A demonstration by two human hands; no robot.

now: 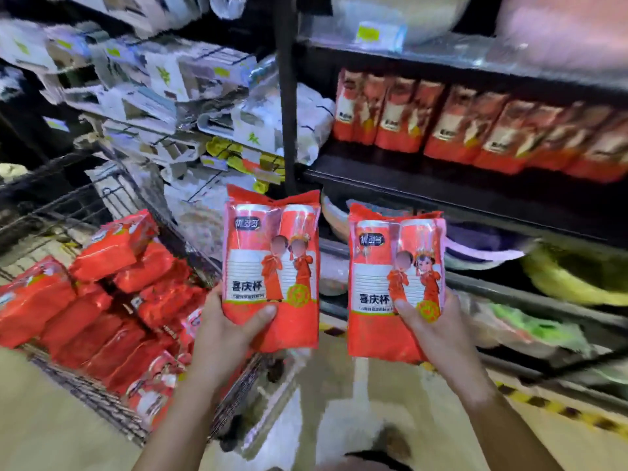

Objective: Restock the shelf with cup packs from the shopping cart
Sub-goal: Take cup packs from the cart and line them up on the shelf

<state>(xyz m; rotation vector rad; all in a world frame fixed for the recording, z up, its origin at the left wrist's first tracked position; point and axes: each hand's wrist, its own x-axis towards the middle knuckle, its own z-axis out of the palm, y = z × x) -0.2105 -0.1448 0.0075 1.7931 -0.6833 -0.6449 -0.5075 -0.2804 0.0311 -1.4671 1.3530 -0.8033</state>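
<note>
My left hand (226,329) grips the bottom of a red cup pack (272,263), held upright in front of me. My right hand (436,329) grips a second red cup pack (396,283) the same way, just to its right. Both packs show two cup stacks and cartoon figures. The shopping cart (57,212) at the lower left holds several more red cup packs (102,300) lying in a heap. On the dark shelf (424,188) at the upper right, a row of the same red packs (475,130) stands upright.
A black upright post (289,96) splits the shelving. Left of it are white boxed and bagged goods (153,79). Below the red row, lower shelves hold bowls and a yellow-green basin (571,280). A yellow-black striped line (560,409) runs along the floor.
</note>
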